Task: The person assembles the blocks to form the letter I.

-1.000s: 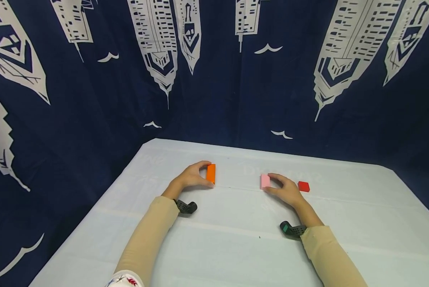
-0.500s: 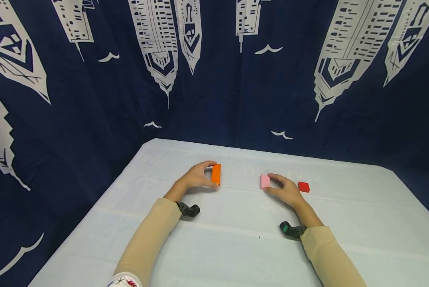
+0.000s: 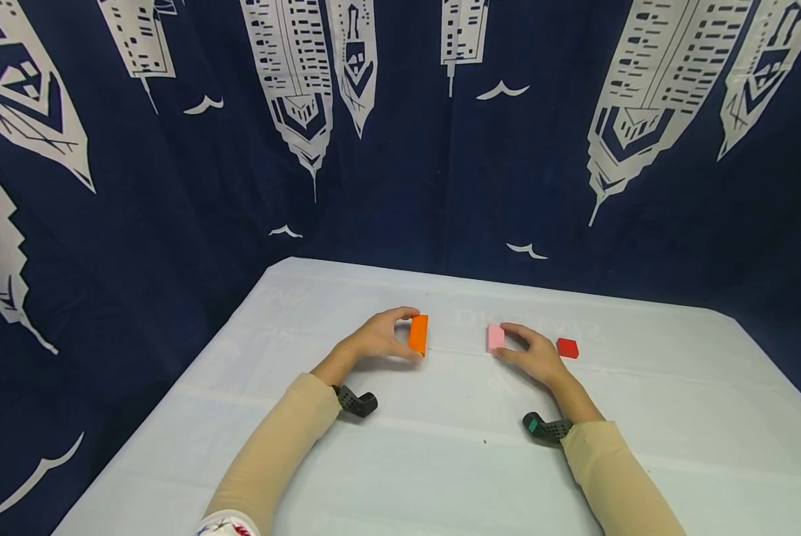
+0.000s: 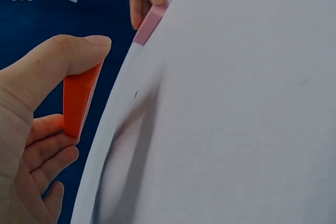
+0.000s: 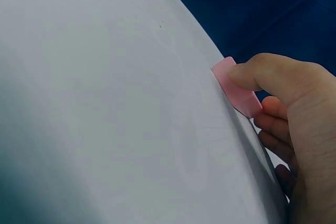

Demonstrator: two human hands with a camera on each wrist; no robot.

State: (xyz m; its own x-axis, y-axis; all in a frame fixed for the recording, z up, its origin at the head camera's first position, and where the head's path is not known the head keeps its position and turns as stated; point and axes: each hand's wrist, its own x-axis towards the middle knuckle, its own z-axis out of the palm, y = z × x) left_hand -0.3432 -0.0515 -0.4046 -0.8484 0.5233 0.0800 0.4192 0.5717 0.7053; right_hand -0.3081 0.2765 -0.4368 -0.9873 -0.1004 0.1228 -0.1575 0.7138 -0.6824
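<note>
My left hand pinches an orange block between thumb and fingertips. In the left wrist view the orange block is raised above the white table, its shadow falling on the cloth. To the right, a pink block is pinched by my right hand, thumb on the near side. The right wrist view has the pink block down at the table surface. A small red block lies just right of my right hand, held by neither hand.
A white cloth covers the table. Behind it hangs a dark blue curtain printed with white buildings and birds. Black cameras are strapped at the left wrist and right wrist.
My left hand has carried the orange block rightward, and in the last half second slightly nearer me, closer to the pink block. The right hand, pink block and red block have stayed in place.
</note>
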